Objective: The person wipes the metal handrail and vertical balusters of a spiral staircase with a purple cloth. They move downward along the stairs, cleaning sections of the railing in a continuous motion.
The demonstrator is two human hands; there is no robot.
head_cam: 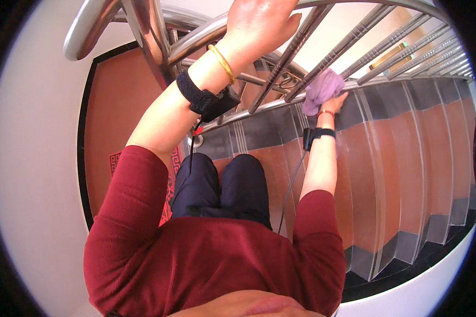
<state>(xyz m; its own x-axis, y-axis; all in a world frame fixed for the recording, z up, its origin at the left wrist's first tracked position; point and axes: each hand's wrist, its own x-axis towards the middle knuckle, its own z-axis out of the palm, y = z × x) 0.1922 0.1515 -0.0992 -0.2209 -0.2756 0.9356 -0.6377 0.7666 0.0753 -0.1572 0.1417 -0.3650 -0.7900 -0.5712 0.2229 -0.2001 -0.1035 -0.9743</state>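
My right hand (334,104) presses a purple cloth (324,88) against the lower rail (269,106) of a stainless steel stair railing, at the foot of one of its balusters (321,59). Part of the fingers is hidden by the bunched cloth. Higher up, my left hand (261,20) rests over the thick metal handrail (200,37) near the end post (148,35). Its fingers reach past the top of the picture, so their grip on the rail is partly hidden.
Tiled stairs (361,170) with brown treads and grey edging rise to the right. A red patterned mat (166,210) lies on the landing (107,103) at the left. Thin black cables (291,190) hang from the bands on both wrists. A white wall (35,158) stands on the left.
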